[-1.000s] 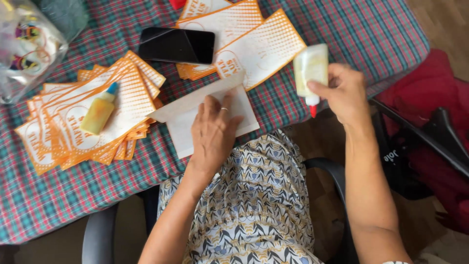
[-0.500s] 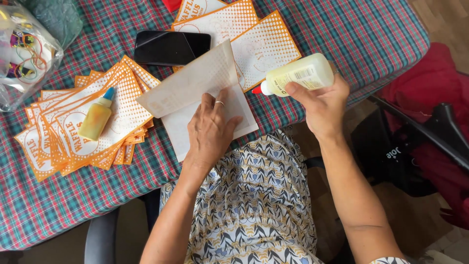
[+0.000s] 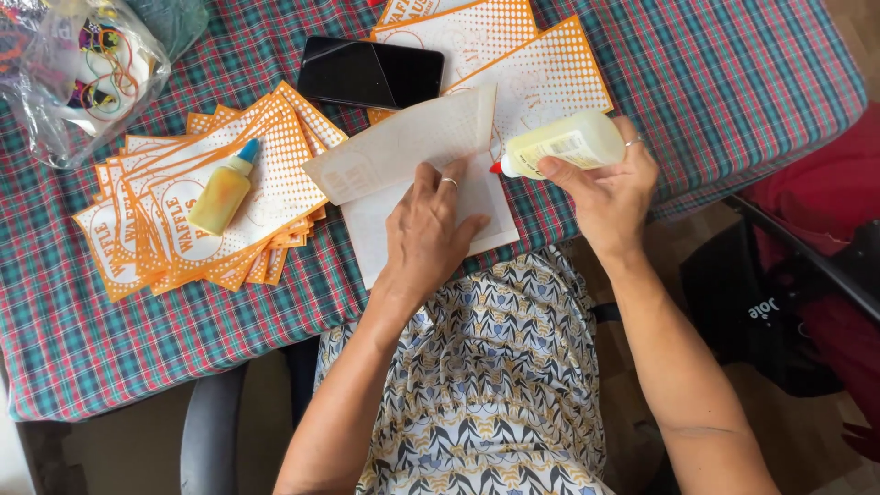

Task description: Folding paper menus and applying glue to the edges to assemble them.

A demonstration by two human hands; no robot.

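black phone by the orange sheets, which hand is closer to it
Left. The left hand presses the folded white sheet just below the black phone. The right hand holds a glue bottle farther off to the phone's right.

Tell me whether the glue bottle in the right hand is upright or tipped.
Tipped: the glue bottle lies sideways in the right hand, red nozzle pointing left at the folded paper.

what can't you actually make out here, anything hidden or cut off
- Head view: the glue bottle's red tip touches the folded sheet's edge; whether glue is coming out is too small to tell.
- The white sheet beneath is partly covered by the left hand.
- The right hand covers the bottle's rear.
- The plastic bag is cut off by the top-left edge, its contents blurred.
- The orange cards at top run past the frame.
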